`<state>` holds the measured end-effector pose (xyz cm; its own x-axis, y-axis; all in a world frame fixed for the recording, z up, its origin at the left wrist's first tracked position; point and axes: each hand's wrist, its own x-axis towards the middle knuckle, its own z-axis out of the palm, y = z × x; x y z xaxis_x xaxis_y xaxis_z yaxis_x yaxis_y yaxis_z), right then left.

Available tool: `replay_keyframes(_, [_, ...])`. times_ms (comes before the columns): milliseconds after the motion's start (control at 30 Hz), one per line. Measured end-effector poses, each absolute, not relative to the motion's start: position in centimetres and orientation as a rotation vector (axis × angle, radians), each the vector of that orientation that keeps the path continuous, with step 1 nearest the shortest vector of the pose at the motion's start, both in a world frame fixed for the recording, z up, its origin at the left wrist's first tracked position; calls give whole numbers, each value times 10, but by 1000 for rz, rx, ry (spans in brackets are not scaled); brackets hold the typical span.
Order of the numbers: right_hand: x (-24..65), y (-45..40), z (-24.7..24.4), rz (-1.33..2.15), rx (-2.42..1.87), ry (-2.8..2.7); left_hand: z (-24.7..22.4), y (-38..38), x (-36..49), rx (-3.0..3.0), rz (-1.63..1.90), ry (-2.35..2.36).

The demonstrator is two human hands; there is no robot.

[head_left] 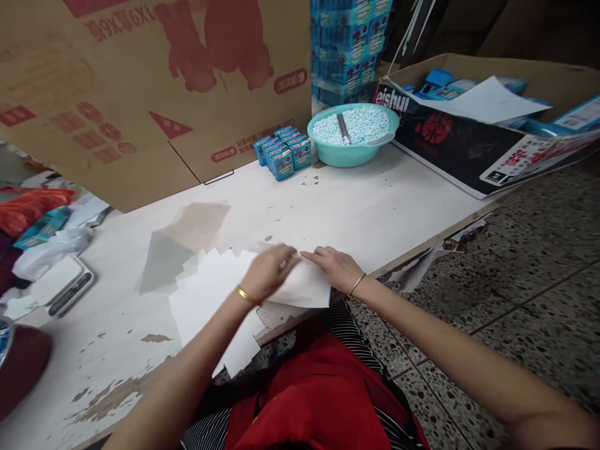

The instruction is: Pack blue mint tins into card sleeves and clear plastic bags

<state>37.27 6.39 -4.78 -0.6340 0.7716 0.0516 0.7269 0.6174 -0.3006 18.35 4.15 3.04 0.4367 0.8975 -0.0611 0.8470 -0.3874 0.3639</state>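
Observation:
Both hands meet over a white sheet at the table's front edge. My left hand, with a gold bracelet at the wrist, is blurred; its fingers curl near the sheet's upper edge, and what they hold, if anything, cannot be made out. My right hand touches the sheet's upper right part, its index finger stretched toward the left fingertips and the other fingers bent. Fanned white papers lie beside and partly under my left forearm. Several small blue boxes stand behind, beside a turquoise basin of pale pellets holding a dark strip.
A big cardboard box stands at the back left, and stacked blue packs rise behind the basin. At the right is an open black-sided carton with blue packages. A white scale and a dark red container sit at left.

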Motion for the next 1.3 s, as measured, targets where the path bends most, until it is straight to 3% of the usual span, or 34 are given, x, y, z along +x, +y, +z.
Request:
replay_keyframes(67, [378,65,-47,256,-1211,-2760,26,68,155,2493,246,1557])
replay_keyframes(233, [378,58,-41,165,-1126,-2822,1,100,113,2419,-148,1184])
replay_keyframes(567, [361,71,-38,368,-1381,-2841,-21,94,139,2688,-515,1347])
replay_keyframes(733, [352,81,-36,335,-1369,-2921,-15,101,137,2691,-625,1183])
replay_keyframes(1100, [336,92,-32,223,-1387,-3030,-30,103,144,2561,-641,1401])
replay_keyframes(1233, [348,97,-26,182,-1362,-3018,-13,98,141,2563,-594,1445])
replay_keyframes(1300, [354,103,-27,178,-1374,-3017,3,88,138,2629,-400,1360])
